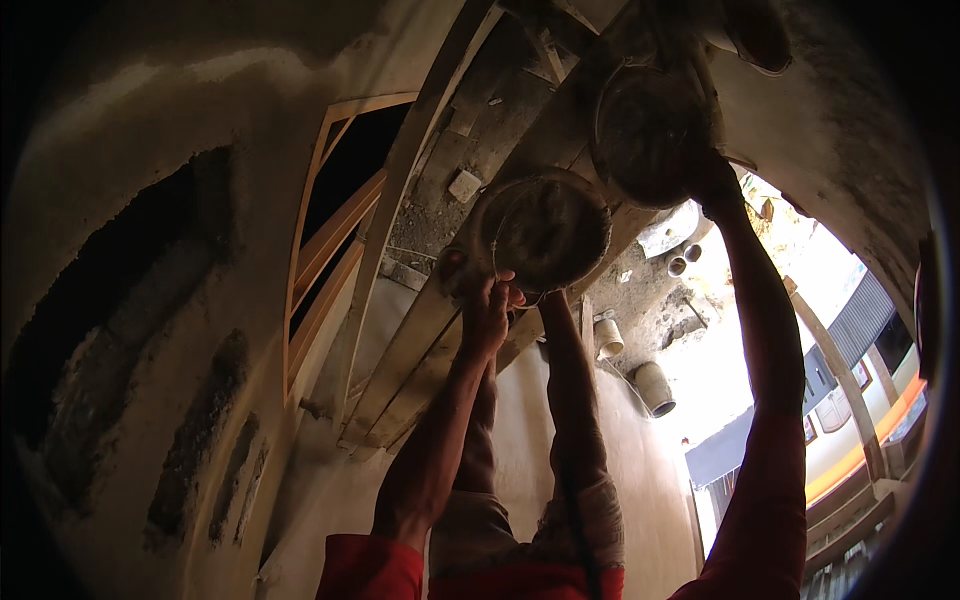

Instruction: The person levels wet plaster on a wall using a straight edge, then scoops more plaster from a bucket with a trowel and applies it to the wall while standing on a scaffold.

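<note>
A round dark bucket (548, 232) with a thin wire handle stands on the wooden planks below me. My left hand (487, 305) is at its near rim, with the fingers closed round the handle. Up and to the right, a second round bucket (650, 130) is tilted so that its open mouth faces me. My right hand (715, 185) grips the right side of its rim; that hand is in deep shadow and its fingers are mostly hidden. What lies inside either bucket is too dark to make out.
The planks (405, 400) run diagonally under my legs, high above a rubble-strewn floor (465, 185). A wooden frame (300, 270) stands by the plastered wall (275, 130) at left. Down at right are a pale bucket (608, 338), another container (655, 390) and a bright opening.
</note>
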A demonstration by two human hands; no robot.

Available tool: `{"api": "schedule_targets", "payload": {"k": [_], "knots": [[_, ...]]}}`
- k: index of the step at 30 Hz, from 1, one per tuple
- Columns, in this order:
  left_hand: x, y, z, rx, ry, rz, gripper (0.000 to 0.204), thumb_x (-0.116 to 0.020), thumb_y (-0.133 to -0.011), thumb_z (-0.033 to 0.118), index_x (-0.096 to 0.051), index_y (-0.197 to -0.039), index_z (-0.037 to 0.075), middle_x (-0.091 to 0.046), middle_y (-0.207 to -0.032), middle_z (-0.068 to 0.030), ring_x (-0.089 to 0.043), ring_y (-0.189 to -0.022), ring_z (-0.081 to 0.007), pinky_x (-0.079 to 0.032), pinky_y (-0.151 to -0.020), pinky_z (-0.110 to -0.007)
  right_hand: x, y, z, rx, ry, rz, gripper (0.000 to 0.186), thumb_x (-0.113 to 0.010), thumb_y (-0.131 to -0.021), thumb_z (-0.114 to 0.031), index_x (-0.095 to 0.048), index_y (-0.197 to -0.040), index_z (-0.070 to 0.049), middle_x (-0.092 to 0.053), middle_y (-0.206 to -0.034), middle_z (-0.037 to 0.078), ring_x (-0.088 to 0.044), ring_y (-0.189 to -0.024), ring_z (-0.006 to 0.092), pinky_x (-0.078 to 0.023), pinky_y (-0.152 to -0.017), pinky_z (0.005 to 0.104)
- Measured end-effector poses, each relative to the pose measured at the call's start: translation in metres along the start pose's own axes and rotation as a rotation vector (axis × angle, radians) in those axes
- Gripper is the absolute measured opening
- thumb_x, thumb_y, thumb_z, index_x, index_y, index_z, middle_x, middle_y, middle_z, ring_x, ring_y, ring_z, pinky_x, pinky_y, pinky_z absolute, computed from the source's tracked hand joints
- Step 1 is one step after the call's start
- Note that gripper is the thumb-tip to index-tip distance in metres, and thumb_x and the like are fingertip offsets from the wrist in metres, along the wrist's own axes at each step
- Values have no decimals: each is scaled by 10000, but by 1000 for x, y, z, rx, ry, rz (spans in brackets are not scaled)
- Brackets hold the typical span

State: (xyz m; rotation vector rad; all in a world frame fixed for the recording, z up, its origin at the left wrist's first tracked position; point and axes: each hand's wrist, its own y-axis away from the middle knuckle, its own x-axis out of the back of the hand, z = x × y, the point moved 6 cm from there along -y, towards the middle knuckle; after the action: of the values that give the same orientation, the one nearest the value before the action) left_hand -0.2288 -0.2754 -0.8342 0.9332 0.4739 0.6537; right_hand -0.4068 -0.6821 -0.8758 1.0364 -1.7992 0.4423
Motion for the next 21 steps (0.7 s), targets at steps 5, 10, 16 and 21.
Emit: {"api": "schedule_targets", "payload": {"k": [5,10,16,21], "knots": [[-10,-6,1,56,60,-16,259,-417,-996,135,-509,-1171,-31,-602,-840,-85,-619,-791,-157,-496,-656,-261,-9,13,4,-299,197,-395,317,-497,-925,-269,-584,-1077,-5,-652,-978,228,-646,-903,338,-509,-778,441],[-14,-3,5,31,51,-28,231,-414,-983,98,-506,-1158,-20,-604,-826,-84,-606,-753,-134,-460,-588,-218,-10,15,-36,-353,190,-621,219,-437,-905,-113,-568,-1059,-27,-638,-954,232,-629,-880,383,-501,-765,473],[-15,-1,9,33,15,-45,238,-432,-982,113,-506,-1168,-16,-602,-837,-83,-608,-777,-129,-471,-607,-216,-6,4,-59,98,182,-598,176,-476,-891,-126,-567,-1026,-60,-622,-800,230,-644,-736,358,-521,-621,462],[-18,-3,7,1,48,-34,238,-424,-989,122,-522,-1158,-15,-607,-834,-81,-617,-784,-145,-503,-690,-265,-9,-7,-7,-586,66,-464,214,-581,-870,-217,-575,-994,-42,-612,-662,142,-583,-484,258,-460,-427,400]]}}
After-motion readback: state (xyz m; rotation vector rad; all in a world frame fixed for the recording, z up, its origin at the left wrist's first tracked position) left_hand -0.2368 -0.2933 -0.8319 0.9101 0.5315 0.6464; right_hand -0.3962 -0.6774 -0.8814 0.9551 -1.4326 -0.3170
